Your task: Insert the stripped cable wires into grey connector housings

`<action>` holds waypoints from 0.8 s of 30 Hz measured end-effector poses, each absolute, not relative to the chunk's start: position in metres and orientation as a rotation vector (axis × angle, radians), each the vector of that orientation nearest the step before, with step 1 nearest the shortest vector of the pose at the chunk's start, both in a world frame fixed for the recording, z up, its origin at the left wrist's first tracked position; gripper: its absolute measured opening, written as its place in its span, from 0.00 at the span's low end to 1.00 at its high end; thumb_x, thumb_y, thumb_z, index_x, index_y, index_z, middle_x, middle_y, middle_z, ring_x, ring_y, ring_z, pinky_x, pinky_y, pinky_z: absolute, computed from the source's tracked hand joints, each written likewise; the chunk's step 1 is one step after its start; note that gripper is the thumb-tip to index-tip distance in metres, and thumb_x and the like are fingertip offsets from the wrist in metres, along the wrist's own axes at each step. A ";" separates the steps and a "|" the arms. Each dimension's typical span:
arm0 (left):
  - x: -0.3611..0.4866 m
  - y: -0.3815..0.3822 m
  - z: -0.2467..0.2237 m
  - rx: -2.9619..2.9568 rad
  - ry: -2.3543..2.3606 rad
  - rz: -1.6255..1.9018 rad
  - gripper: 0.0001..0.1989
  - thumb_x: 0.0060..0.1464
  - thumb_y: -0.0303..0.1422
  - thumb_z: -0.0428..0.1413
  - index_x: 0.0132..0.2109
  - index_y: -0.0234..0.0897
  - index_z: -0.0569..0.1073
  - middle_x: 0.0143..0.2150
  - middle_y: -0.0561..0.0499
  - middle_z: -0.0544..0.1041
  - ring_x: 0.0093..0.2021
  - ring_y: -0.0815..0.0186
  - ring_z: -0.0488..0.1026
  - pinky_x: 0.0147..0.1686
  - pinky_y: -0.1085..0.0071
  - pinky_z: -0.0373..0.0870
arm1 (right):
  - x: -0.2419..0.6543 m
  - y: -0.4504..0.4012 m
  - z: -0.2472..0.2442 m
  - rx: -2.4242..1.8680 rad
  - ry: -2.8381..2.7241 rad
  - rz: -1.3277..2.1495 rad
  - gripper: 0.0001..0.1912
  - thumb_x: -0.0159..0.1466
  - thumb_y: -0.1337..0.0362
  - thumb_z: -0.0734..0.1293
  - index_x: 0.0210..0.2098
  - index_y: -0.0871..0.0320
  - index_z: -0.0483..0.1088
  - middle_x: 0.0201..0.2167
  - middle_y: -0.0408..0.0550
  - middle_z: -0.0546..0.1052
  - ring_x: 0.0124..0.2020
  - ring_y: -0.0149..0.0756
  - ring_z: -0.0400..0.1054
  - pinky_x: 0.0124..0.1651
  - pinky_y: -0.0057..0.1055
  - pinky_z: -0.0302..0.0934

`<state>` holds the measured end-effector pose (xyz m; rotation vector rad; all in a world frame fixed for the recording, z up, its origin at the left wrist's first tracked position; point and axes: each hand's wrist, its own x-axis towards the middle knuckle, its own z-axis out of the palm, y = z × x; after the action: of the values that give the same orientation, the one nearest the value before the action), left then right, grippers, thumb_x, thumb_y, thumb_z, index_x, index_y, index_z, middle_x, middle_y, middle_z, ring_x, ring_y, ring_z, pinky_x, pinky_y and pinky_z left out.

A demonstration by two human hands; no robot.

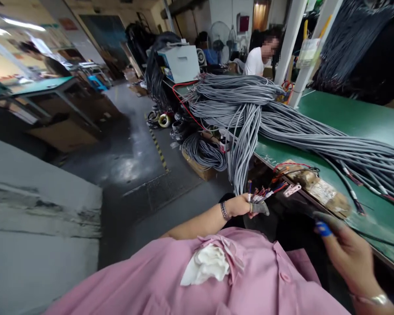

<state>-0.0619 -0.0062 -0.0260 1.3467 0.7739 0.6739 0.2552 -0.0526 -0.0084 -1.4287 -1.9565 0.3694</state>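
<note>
Grey cables hang over the edge of the green bench, their long axis dropping steeply to the left hand, the nearer one, whose fingers are closed around the lower ends — coloured wires fanning rightward. The right hand stands apart, fingertips blurred, so whether it grips anything cannot be told; no brand or writing is legible.
</note>
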 end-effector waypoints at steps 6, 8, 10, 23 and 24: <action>-0.048 -0.021 -0.036 1.437 0.862 0.714 0.19 0.47 0.46 0.62 0.27 0.31 0.71 0.22 0.54 0.68 0.24 0.73 0.64 0.27 0.75 0.64 | 0.177 -0.038 0.007 -1.149 -1.989 0.967 0.21 0.64 0.56 0.62 0.56 0.52 0.63 0.27 0.44 0.76 0.26 0.36 0.71 0.30 0.30 0.68; -0.044 -0.027 -0.038 1.534 0.883 0.723 0.17 0.46 0.43 0.63 0.29 0.32 0.72 0.25 0.54 0.71 0.26 0.72 0.66 0.29 0.76 0.64 | 0.167 -0.033 0.010 -1.065 -1.962 1.056 0.15 0.64 0.56 0.62 0.47 0.54 0.71 0.24 0.44 0.75 0.25 0.35 0.70 0.29 0.29 0.67; -0.041 -0.030 -0.040 1.665 0.886 0.729 0.14 0.47 0.41 0.63 0.32 0.33 0.72 0.28 0.54 0.72 0.29 0.72 0.67 0.31 0.76 0.64 | 0.162 -0.032 0.009 -0.991 -1.991 1.080 0.14 0.64 0.55 0.62 0.33 0.55 0.75 0.20 0.45 0.72 0.23 0.35 0.68 0.27 0.28 0.66; -0.099 -0.058 0.007 1.395 0.876 0.882 0.24 0.53 0.50 0.55 0.39 0.30 0.77 0.34 0.40 0.79 0.39 0.59 0.76 0.39 0.68 0.71 | 0.221 -0.051 -0.012 -1.057 -1.903 1.078 0.13 0.66 0.58 0.59 0.33 0.57 0.71 0.22 0.46 0.71 0.21 0.33 0.64 0.24 0.27 0.60; -0.104 -0.060 0.010 1.389 0.902 0.910 0.24 0.53 0.51 0.54 0.39 0.30 0.77 0.34 0.41 0.79 0.38 0.59 0.76 0.38 0.68 0.71 | 0.221 -0.049 -0.011 -1.038 -1.961 1.048 0.14 0.66 0.58 0.59 0.30 0.57 0.70 0.22 0.46 0.71 0.22 0.33 0.64 0.25 0.27 0.60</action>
<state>-0.1043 -0.0595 0.0096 1.3892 0.9016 0.9102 0.2212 -0.0485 -0.0106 -1.0376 -1.9613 1.0483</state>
